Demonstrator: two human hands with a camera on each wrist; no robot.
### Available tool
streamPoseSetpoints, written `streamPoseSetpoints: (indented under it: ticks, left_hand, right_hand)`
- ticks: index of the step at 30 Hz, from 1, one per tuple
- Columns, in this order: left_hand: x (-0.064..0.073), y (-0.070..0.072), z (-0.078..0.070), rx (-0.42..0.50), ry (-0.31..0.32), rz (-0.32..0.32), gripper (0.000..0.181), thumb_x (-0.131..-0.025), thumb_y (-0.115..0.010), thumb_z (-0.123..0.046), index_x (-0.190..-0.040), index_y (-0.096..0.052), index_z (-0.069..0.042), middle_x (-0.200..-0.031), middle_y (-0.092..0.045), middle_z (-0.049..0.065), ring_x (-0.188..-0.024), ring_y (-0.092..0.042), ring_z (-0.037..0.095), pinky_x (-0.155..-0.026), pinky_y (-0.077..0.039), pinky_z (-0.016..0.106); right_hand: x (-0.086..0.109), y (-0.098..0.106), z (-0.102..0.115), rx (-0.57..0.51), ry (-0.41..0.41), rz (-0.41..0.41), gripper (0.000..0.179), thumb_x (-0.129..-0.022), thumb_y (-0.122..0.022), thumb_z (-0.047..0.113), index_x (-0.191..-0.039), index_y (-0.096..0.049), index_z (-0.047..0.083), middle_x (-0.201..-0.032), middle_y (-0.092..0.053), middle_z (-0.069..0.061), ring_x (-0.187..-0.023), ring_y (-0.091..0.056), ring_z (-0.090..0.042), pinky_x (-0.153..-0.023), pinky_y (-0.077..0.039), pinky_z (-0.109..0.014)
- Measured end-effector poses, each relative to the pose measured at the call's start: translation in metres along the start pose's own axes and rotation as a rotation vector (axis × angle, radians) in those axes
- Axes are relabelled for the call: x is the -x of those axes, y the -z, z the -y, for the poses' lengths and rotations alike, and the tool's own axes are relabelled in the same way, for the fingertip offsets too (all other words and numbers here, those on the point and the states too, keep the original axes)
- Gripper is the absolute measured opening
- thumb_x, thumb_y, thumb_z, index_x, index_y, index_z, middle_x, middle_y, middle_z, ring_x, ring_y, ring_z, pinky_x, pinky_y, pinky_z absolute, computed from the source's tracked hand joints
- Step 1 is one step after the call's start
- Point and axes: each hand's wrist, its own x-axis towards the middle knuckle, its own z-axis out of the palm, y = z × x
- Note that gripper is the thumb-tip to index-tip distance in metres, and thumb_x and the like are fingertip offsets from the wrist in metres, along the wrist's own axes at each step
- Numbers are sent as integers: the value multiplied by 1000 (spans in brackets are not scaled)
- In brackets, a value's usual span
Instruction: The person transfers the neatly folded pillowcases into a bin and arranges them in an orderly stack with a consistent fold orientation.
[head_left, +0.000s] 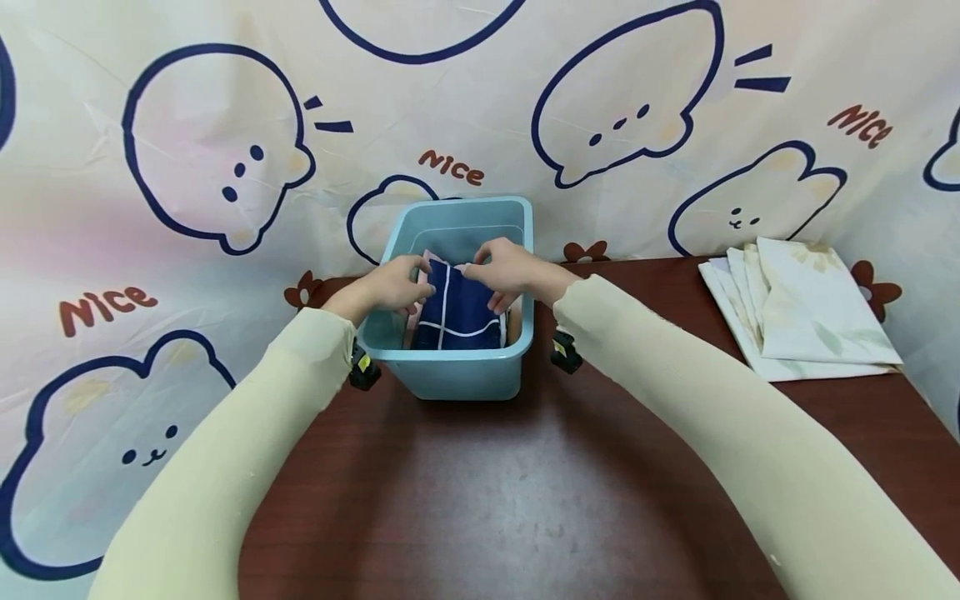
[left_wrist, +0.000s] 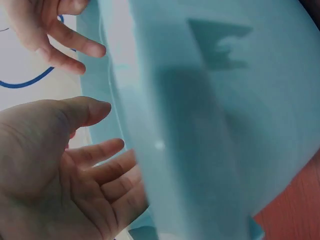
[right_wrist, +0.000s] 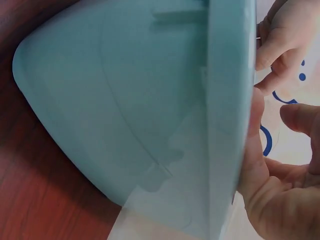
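Observation:
A light blue plastic bin (head_left: 468, 377) stands against the back wall with folded cloth inside. The uppermost piece is a navy blue cloth (head_left: 472, 312) with white lines, and a bit of pink cloth (head_left: 428, 257) shows beside it. My left hand (head_left: 396, 283) reaches over the bin's left rim, fingers relaxed and spread from the thumb at the navy cloth's left edge. Over the right rim comes my right hand (head_left: 512, 268), its loosely bent fingers at the cloth's right side. Both wrist views show thumb and fingers apart with nothing between them; the bin wall hides some fingertips.
Folded white cloths (head_left: 825, 317) with a pale leaf print lie stacked at the right on the dark brown table (head_left: 480, 500). A patterned curtain (head_left: 480, 100) hangs right behind the bin. Dark wrist cameras (head_left: 364, 369) sit close to the bin's sides.

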Motion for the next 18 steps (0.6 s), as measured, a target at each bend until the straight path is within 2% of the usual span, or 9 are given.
streamPoseSetpoints:
  ticks: [1, 4, 8, 9, 13, 18]
  left_hand:
    - [0, 0, 0, 7, -2, -8, 50, -100, -46, -26, -143, -36, -3, -115, -65, 22, -90, -69, 31, -79, -57, 42]
    - [2, -1, 0, 27, -11, -40, 49, -100, -45, -27, -142, -38, -3, -115, -66, 23, -90, -69, 30, -77, -57, 41]
    - [3, 0, -1, 51, -32, -72, 46, -101, -45, -27, -140, -41, -3, -114, -67, 23, -89, -69, 31, -73, -58, 38]
    - [3, -1, -2, 58, -36, -76, 45, -101, -45, -27, -139, -41, -4, -113, -67, 23, -88, -69, 31, -71, -57, 37]
    - [6, -2, -5, 84, -59, -101, 41, -100, -45, -27, -136, -45, -7, -107, -69, 21, -81, -68, 29, -64, -56, 33]
    - [11, -2, -11, 95, -96, -156, 38, -100, -46, -27, -133, -49, -8, -99, -71, 17, -72, -66, 21, -60, -51, 27]
  right_hand:
    - [1, 0, -2, -14, 13, 3, 47, -100, -49, 36, -138, -42, 8, -129, -54, -18, -71, -72, -26, -72, -60, -39]
    - [6, 2, -6, -46, 60, -20, 43, -100, -50, 35, -133, -46, 8, -123, -56, -16, -61, -68, -20, -66, -60, -36]
    - [8, 5, -9, -108, 100, -58, 38, -100, -50, 33, -128, -51, 7, -114, -58, -12, -58, -66, -19, -56, -57, -28]
    - [9, 6, -10, -129, 103, -64, 37, -100, -49, 32, -127, -51, 7, -112, -58, -10, -56, -64, -15, -55, -56, -27]
    - [10, 10, -15, -210, 123, -107, 33, -101, -48, 30, -124, -54, 8, -103, -57, -7, -55, -60, -14, -54, -54, -26]
    - [19, 14, -19, -219, 176, -183, 29, -101, -47, 28, -121, -57, 8, -103, -61, -8, -56, -59, -16, -52, -53, -26]
